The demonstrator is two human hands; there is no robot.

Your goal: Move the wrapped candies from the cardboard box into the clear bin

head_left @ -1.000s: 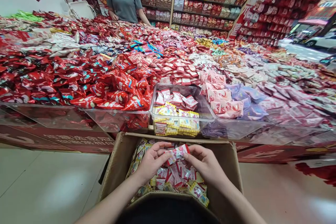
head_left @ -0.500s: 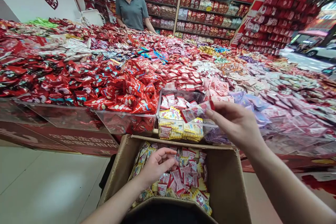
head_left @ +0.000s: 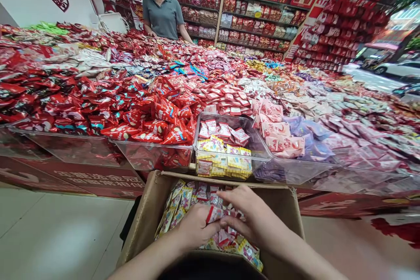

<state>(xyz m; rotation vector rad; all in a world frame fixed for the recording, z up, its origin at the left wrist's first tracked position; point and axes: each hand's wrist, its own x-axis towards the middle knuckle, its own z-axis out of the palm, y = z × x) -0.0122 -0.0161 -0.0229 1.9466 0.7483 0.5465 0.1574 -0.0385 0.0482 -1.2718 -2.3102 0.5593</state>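
Note:
Both of my hands are over an open cardboard box (head_left: 139,218) full of small wrapped candies in pink, red and yellow. My left hand (head_left: 194,226) pinches a red-and-white candy packet (head_left: 215,214) between thumb and fingers. Close beside it, my right hand (head_left: 257,216) has its thumb and fingers apart, the thumb tip near that packet. Beyond the box is a clear plastic bin (head_left: 266,154). Yellow candy packets (head_left: 225,159) fill its front, and red-and-white packets (head_left: 225,132) lie behind them.
Red candy bags (head_left: 164,116) are heaped left of the bin, with pink bags (head_left: 284,142) and lilac bags (head_left: 313,135) to its right. Behind the wide display stands a person (head_left: 163,15) in a grey shirt, before stocked shelves (head_left: 256,24). Tiled floor (head_left: 62,227) shows at left.
My right hand has come down from over the plastic bin into the box, and the packet it held is out of its fingers. My left hand now grips a packet.

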